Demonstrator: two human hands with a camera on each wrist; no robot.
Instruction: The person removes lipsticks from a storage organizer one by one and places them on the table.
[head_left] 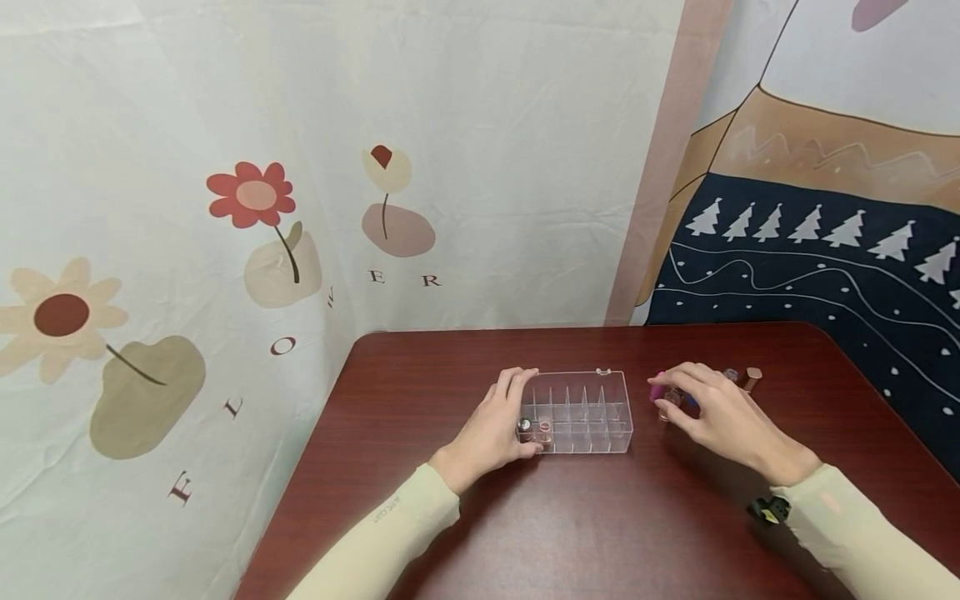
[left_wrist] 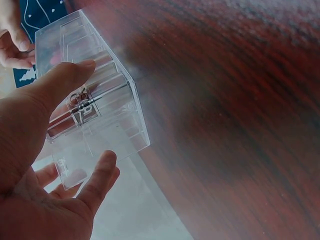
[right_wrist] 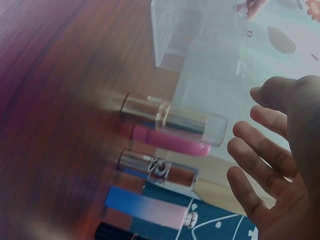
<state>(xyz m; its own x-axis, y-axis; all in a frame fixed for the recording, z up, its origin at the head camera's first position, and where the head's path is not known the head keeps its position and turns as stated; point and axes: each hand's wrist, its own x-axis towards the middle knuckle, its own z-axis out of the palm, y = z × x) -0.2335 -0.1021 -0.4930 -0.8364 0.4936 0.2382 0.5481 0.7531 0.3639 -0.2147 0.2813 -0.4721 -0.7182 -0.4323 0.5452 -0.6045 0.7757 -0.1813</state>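
A clear compartment box (head_left: 585,451) lies on the table, with a raised clear panel along its back. My left hand (head_left: 487,425) grips its left end, thumb at the front and fingers behind. Two small tubes sit upright at that end: a dark-topped one (head_left: 526,426) and a red-and-white-topped one (head_left: 545,428). To the right, my right hand (head_left: 723,412) hovers by a group of upright lipstick tubes, holding nothing. The right wrist view shows a clear-capped gold tube (right_wrist: 142,111), a pink tube (right_wrist: 172,142), a silver-banded tube (right_wrist: 159,170) and a blue-pink tube (right_wrist: 147,206).
A black tube (right_wrist: 115,232) stands at the group's end in the right wrist view. A brown tube (head_left: 753,378) is behind my right hand. The dark red table (head_left: 420,400) meets a flower-printed curtain (head_left: 480,167) at the back and a tree-printed cloth (head_left: 817,267) at right.
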